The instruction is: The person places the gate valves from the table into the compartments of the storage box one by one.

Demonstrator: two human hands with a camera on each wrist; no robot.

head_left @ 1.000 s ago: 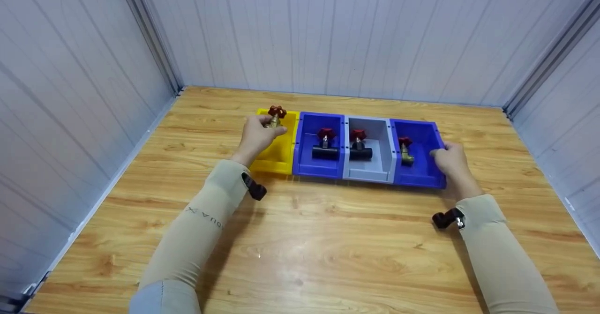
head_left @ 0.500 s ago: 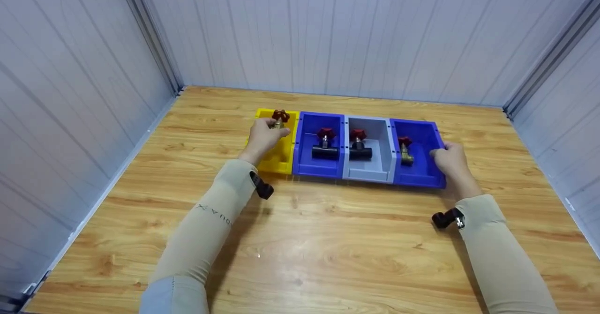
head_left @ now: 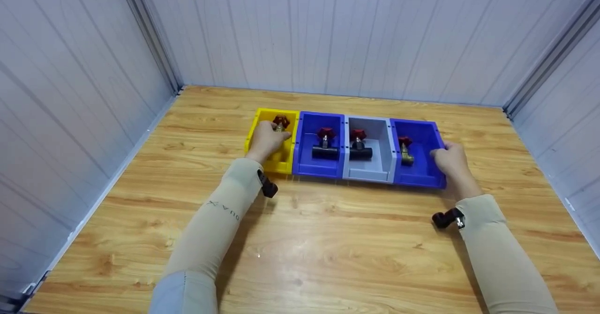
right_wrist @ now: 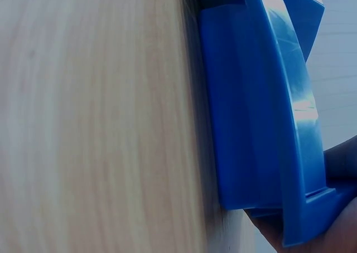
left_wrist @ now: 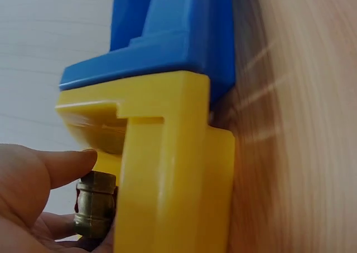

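My left hand [head_left: 266,141] pinches a brass valve with a red handwheel [head_left: 281,120] inside the yellow bin [head_left: 280,168] at the row's left end. In the left wrist view the valve's brass body [left_wrist: 96,204] shows between thumb and fingers, behind the bin's front lip; the fingers are partly hidden. At the far end of the row, my right hand [head_left: 452,165] grips the outer side wall of a blue bin [head_left: 424,173], thumb over its rim. That bin contains a smaller brass valve [head_left: 406,157] with a red wheel. The right wrist view shows its blue wall [right_wrist: 245,108] close up.
Between the end bins stand another blue bin [head_left: 318,169] and a grey bin [head_left: 382,159], joined side by side. Each holds a black valve, one [head_left: 325,152] in the blue and one [head_left: 361,153] in the grey. Panel walls [head_left: 304,33] enclose the wooden table [head_left: 328,239].
My left hand has moved right and down, bringing the brass valve from above the yellow bin's back edge lower into the bin. The right hand and the bins have stayed put.
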